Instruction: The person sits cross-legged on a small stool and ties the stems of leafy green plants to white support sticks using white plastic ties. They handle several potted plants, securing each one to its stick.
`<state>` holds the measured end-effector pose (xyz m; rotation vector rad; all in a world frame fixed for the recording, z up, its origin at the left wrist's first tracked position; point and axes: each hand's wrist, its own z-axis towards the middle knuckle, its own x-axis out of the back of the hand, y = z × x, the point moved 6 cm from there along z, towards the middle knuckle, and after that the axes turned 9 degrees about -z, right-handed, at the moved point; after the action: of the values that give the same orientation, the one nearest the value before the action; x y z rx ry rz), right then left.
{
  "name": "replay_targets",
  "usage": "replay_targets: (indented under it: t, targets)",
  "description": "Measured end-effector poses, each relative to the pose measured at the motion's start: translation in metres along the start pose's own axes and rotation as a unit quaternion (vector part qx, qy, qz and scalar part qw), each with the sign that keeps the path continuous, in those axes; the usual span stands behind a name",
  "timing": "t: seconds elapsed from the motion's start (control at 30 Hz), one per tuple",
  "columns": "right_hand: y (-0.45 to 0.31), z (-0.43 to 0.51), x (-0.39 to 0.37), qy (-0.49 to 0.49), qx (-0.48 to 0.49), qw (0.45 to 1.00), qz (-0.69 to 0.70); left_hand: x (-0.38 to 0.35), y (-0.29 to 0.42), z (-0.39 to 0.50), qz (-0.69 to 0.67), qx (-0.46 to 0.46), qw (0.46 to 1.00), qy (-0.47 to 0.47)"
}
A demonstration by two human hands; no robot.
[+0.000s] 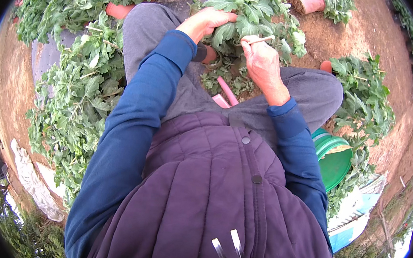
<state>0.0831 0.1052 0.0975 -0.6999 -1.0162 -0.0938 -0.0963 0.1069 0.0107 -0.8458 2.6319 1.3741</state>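
A leafy green plant, which looks like a chrysanthemum, stands between my knees. My left hand grasps it at the left side, thumb over the leaves and fingertips partly hidden by foliage. On the plant's near right side, my right hand pinches a thin pale stick between thumb and forefinger. The stick tilts up to the right beside the leaves. Below both hands, cut or low leaves lie on the ground; I cannot tell which. A pink rod-like piece and a flatter pink piece show between my legs.
Staked leafy plants crowd the left side, with an orange pot among them. A reddish pot lies tipped over at the top right. More plants and a tilted green bucket are at the right, on bare soil.
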Motion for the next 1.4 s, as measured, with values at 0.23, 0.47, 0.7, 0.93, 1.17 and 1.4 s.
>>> replay_targets:
  t: [0.23, 0.47, 0.7, 0.93, 1.17, 1.4]
  targets:
    - [0.023, 0.002, -0.049, -0.065, -0.046, 0.995, -0.058, 0.002, -0.007, -0.002, -0.051, -0.007, 0.998, -0.037]
    - [0.006, 0.010, -0.005, 0.017, -0.078, 0.994, 0.073, 0.001, -0.008, -0.002, -0.072, -0.031, 0.995, -0.062]
    - [-0.018, 0.043, 0.039, 0.079, -0.030, 0.994, 0.068, -0.003, -0.004, -0.007, -0.064, -0.025, 0.996, -0.060]
    - [-0.025, 0.046, 0.038, 0.085, -0.021, 0.993, 0.075, -0.001, -0.001, -0.011, -0.047, -0.031, 0.998, -0.038]
    - [-0.018, 0.040, 0.035, 0.074, -0.043, 0.991, 0.101, 0.002, -0.002, 0.001, -0.054, 0.005, 0.998, -0.027]
    - [-0.013, 0.041, 0.008, 0.050, -0.036, 0.994, 0.088, 0.009, -0.004, 0.005, -0.039, -0.034, 0.999, -0.015]
